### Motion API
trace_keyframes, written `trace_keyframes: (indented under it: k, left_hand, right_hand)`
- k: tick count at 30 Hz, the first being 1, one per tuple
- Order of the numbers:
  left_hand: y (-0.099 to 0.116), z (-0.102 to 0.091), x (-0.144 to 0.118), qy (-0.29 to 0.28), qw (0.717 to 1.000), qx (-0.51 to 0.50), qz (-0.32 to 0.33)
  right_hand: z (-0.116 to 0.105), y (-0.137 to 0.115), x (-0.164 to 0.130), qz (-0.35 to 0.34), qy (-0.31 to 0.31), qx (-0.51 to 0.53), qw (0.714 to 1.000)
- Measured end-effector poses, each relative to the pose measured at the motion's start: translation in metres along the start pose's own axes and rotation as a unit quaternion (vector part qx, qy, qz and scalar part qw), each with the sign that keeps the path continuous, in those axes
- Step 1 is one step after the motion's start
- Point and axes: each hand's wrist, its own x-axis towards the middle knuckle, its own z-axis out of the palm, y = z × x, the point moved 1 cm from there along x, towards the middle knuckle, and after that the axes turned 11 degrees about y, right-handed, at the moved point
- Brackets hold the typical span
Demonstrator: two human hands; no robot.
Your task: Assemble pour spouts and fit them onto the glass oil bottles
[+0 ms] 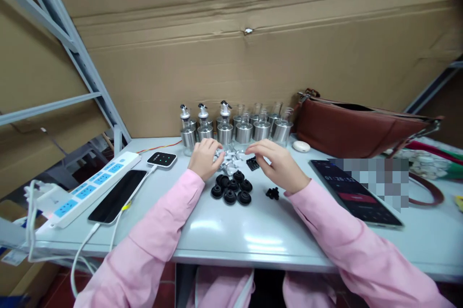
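Head view showed the left hand (204, 157) curled over a heap of small white plastic parts (229, 158) on the table (253, 231), seemingly pinching one, though the grip was hidden. The right hand (277, 166) hovered loosely half-open just beside them, near black rubber caps (231, 189). Behind stood steel-jacketed glass bottles (235, 127), apparently empty, three with spouts fitted; a brown bag (354, 127) lay open to their right.
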Motion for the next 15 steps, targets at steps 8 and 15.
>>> trace_keyframes:
  k: [8, 15]
  left_hand:
    - [0.009, 0.002, -0.002, -0.097, 0.994, -0.015, 0.051]
    - [0.018, 0.003, -0.003, -0.093, 0.99, 0.058, 0.091]
  right_hand:
    - [0.011, 0.018, -0.011, 0.091, -0.073, -0.021, 0.993]
    - [0.01, 0.019, -0.01, 0.087, -0.069, -0.02, 0.994]
